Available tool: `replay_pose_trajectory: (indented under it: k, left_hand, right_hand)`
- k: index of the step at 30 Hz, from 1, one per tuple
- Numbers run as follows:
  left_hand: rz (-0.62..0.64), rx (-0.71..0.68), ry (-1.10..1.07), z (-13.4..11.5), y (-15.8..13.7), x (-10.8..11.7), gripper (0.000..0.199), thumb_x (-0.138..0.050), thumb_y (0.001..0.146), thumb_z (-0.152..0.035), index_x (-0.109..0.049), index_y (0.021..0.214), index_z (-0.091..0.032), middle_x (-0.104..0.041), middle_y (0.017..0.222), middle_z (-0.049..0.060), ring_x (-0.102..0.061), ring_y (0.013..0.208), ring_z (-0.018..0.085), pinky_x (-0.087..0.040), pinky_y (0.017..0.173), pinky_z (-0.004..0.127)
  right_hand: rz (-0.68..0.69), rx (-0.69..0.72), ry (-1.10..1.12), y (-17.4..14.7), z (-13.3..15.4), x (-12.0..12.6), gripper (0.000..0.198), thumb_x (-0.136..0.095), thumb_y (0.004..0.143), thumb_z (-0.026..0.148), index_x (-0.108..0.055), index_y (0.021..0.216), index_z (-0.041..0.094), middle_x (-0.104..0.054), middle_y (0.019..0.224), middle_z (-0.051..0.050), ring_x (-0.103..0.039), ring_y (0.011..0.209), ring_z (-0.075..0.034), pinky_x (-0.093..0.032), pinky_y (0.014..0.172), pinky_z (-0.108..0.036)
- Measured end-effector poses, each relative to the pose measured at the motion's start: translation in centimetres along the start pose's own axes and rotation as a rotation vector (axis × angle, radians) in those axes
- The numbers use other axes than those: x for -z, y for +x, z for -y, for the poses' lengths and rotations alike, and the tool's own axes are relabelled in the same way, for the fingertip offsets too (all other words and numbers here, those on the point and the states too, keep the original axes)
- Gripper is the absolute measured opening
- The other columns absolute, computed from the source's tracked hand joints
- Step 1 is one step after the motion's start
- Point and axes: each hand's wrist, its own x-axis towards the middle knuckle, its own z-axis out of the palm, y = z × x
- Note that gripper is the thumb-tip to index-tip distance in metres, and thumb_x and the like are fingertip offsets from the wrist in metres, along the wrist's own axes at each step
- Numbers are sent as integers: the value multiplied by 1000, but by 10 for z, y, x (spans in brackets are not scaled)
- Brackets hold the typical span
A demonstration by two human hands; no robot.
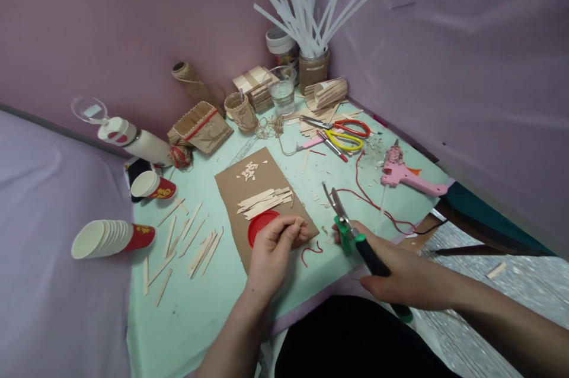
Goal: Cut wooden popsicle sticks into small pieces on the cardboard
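Between the fingertips of my left hand (272,250) is a small piece of wooden stick (299,221), above the near right corner of the cardboard sheet (237,188). My right hand (391,265) is wrapped round pruning shears (349,230) with green and black handles; their blades point up and away and stand apart. Partly covered by my left hand is a red lid (262,223) on the cardboard. Just beyond it lies a row of wooden strips (264,203), and farther back a small pile of wood chips (249,171). A short red cord (312,252) curls on the table between my hands.
Loose wooden strips (207,253) and red paper cups (142,237) are at the left. Scissors (351,127), red cord (364,197) and a pink glue gun (402,173) lie to the right. A glass of water (283,96) and a jar of glue sticks (313,70) stand behind.
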Motion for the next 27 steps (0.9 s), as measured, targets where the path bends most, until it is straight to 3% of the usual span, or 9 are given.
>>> replay_pose_trajectory:
  k: [3, 8, 11, 22, 27]
  left_hand:
    - [-5, -7, -25, -1, 0, -2, 21, -60, 84, -33, -68, 87, -14, -67, 72, 4, -59, 65, 12, -51, 67, 26]
    - [16, -75, 31, 2, -2, -4, 18, -57, 85, -30, -67, 83, -15, -64, 71, 3, -55, 64, 12, -48, 66, 25]
    - [22, -115, 61, 8, -2, -3, 20, -54, 87, -30, -65, 79, -16, -62, 71, 3, -55, 66, 13, -46, 67, 26]
    - [41, -221, 174, 17, -3, 2, 21, -48, 89, -21, -65, 77, -17, -62, 72, 2, -56, 67, 13, -45, 66, 24]
    - [19, -237, 196, 24, -2, 4, 19, -49, 88, -21, -68, 87, -18, -69, 86, 5, -61, 77, 16, -48, 69, 26]
  right_hand:
    - [-1, 17, -86, 0, 7, -7, 67, -54, 72, 14, -34, 136, 19, -62, 107, -7, -61, 96, -23, -50, 83, -35]
    - [-201, 117, -361, 6, 5, -17, 68, -59, 68, 16, -34, 131, 18, -50, 124, -14, -50, 118, -29, -42, 98, -44]
    - [-265, 185, -476, 9, -1, -20, 70, -62, 66, 18, -34, 130, 19, -48, 124, -15, -46, 121, -32, -39, 100, -49]
    - [-261, 220, -557, 14, -1, -23, 71, -62, 63, 19, -36, 130, 18, -49, 119, -14, -46, 114, -32, -38, 98, -51]
    - [-256, 239, -562, 12, -1, -22, 72, -61, 63, 18, -36, 130, 19, -49, 120, -14, -47, 111, -32, -38, 96, -51]
